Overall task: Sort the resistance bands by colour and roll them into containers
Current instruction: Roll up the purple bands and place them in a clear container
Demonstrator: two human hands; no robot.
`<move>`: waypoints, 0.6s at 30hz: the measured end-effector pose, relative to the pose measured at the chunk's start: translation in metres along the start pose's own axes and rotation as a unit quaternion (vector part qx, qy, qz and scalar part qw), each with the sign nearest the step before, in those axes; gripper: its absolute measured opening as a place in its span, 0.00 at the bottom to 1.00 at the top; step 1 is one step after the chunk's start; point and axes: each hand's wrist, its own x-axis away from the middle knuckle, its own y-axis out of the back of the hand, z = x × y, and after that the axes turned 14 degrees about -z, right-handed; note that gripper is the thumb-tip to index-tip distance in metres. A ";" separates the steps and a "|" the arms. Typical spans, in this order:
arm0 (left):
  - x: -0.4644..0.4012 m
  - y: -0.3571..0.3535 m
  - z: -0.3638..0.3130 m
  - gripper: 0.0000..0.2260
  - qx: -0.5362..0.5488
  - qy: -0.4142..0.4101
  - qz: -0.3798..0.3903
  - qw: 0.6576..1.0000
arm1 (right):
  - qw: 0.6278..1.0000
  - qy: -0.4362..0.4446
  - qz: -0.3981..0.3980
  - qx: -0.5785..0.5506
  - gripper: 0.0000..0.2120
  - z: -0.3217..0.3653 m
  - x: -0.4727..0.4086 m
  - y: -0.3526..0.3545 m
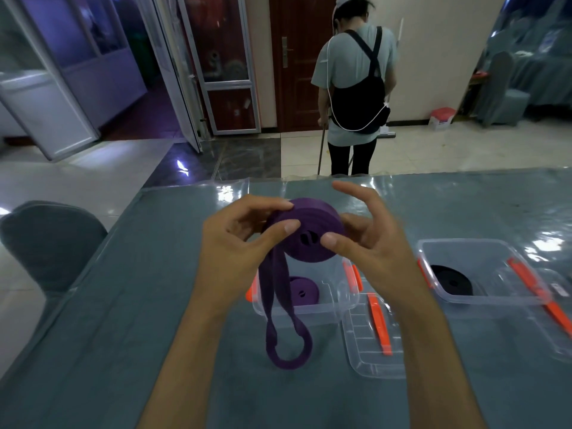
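Note:
A purple resistance band (312,230), mostly wound into a coil, is held above the table between both hands. My left hand (238,239) pinches the coil's left side with thumb and forefinger. My right hand (365,239) presses its thumb on the coil's face, other fingers spread behind. The band's loose tail (284,335) hangs down to the table. Below sits a clear container (334,305) holding a rolled purple band (301,292). A second clear container (483,274) to the right holds a rolled black band (452,281).
Two clear lids with orange clips lie on the grey table: one lid (371,345) between the containers, the other lid (557,317) at the far right. A grey chair (49,243) stands at the left. A person (356,88) sweeps the floor beyond the table.

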 end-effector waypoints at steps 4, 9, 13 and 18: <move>0.005 -0.001 -0.004 0.13 0.009 0.014 0.011 1.000 | 0.998 0.063 -0.016 0.012 0.28 0.004 0.002 0.002; 0.004 0.006 -0.001 0.16 0.004 0.018 0.032 0.999 | 0.999 0.037 -0.024 0.015 0.20 0.003 0.003 0.000; 0.012 0.001 -0.002 0.13 0.004 0.006 0.001 1.000 | 0.999 0.008 -0.012 0.031 0.19 0.001 0.003 0.002; 0.013 0.004 0.002 0.13 0.014 0.017 0.021 1.000 | 0.997 0.066 -0.041 0.008 0.18 0.000 0.007 0.001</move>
